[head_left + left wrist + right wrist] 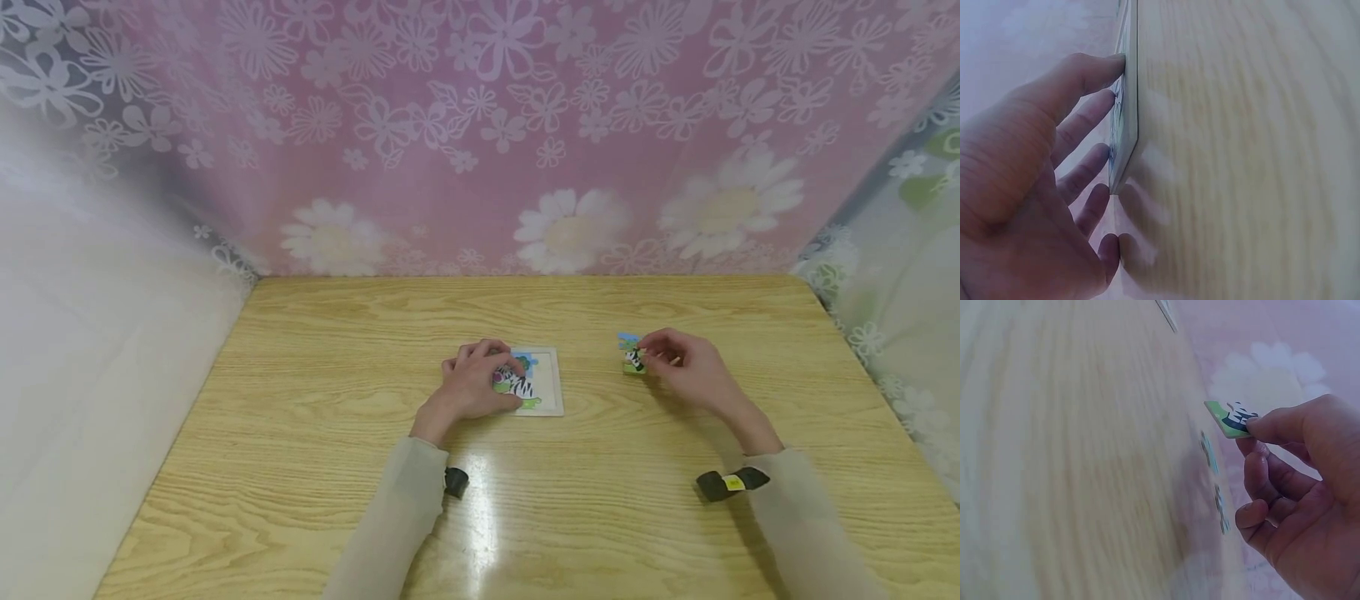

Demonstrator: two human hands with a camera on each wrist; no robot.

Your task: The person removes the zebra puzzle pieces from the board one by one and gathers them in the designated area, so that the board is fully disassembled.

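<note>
Across the top of the head view, a pink fabric backdrop printed with white flowers [450, 117]; below it, a pale yellow wood-grain tabletop [360, 325], streaked with glare at bottom centre. Just below the middle of the frame, flat on the wood, a thin square puzzle tray with a whitish rim [558, 392]. Inside, flat zebra-printed pieces in black, white, green and blue [522, 388], with pale base showing toward the right side.

Over the tray's left part, the left hand [474, 385], loosely spread, thumb well apart from the fingers, tips resting on tray and pieces, apparently without a grip. Right of centre, the right hand [696, 371], closed to a pinch between thumb and fingertip, remaining fingers loosely curled. In that pinch, a small flat zebra-printed puzzle piece with a green edge [1229, 422], held off the tabletop. Below it in the right wrist view, a thin bluish knobbed piece [1209, 453] and a second knobbed piece, patterned and edge-on [1222, 511].

Judging by looks: very light, stiff, smooth-faced, perhaps slightly slippery; wood or thick card, cannot tell. Fairly sturdy, except maybe at the knobs. Best taken by opposite edges, printed face up; for the tray, best steadied at the rim, being probably light enough to slide.
</note>
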